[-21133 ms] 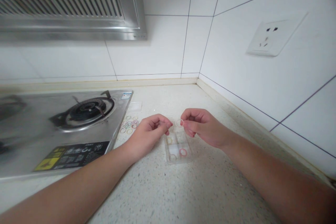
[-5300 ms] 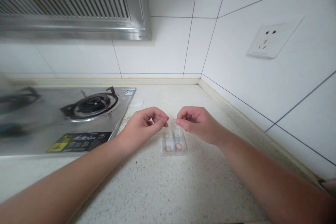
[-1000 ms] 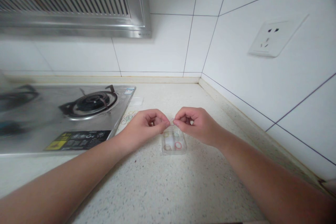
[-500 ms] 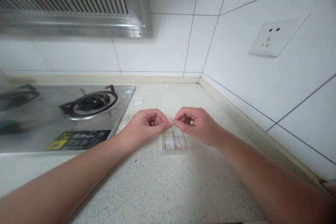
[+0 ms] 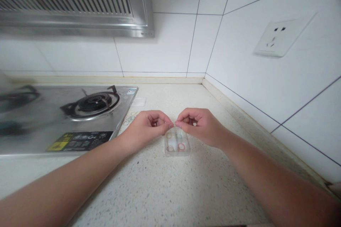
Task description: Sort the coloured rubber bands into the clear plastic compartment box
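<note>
Both hands meet above a small clear plastic compartment box (image 5: 177, 145) on the speckled countertop. My left hand (image 5: 147, 127) and my right hand (image 5: 198, 125) are each closed in a pinch, fingertips almost touching, with a tiny pale rubber band (image 5: 174, 123) held between them. Inside the box lie a few small rings, one red (image 5: 181, 146). A loose cluster of coloured rubber bands (image 5: 129, 118) lies on the counter beside the stove, just left of my left hand.
A steel gas stove (image 5: 66, 113) with a black burner (image 5: 93, 102) fills the left side. A clear lid (image 5: 138, 102) lies behind the bands. Tiled walls form a corner at the back; a wall socket (image 5: 279, 37) is on the right. A range hood (image 5: 74, 3) hangs above.
My fingertips have drawn closer together than a second ago, so the small band between them looks more squeezed. The box and the loose bands have stayed where they were.
</note>
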A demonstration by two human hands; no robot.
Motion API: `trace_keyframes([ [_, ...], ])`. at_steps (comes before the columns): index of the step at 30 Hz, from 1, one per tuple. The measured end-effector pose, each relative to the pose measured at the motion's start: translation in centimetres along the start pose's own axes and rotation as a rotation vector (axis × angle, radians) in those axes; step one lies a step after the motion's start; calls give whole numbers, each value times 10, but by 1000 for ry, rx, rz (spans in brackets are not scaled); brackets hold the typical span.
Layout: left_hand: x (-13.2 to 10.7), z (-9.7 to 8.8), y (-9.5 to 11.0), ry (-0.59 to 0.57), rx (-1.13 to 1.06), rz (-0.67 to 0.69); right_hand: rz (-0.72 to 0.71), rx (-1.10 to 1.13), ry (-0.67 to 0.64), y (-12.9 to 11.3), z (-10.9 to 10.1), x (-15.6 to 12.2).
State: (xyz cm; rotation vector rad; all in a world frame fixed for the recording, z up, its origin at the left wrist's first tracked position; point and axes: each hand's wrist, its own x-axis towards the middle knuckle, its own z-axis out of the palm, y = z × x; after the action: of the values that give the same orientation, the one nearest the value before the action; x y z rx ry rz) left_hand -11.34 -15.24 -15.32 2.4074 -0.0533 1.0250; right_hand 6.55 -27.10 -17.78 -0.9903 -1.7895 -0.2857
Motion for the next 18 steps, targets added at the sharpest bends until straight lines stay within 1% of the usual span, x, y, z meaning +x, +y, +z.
trace_keyframes([
  [7,-2,0,3,-8,-24,-5,-9,34,-14,-1,-1,1],
  [12,-1,1,4,-23,-59,18,-16,1,-19,-2,-2,0],
  [18,-2,2,8,-1,-58,5,-23,-13,-26,-1,-2,1],
])
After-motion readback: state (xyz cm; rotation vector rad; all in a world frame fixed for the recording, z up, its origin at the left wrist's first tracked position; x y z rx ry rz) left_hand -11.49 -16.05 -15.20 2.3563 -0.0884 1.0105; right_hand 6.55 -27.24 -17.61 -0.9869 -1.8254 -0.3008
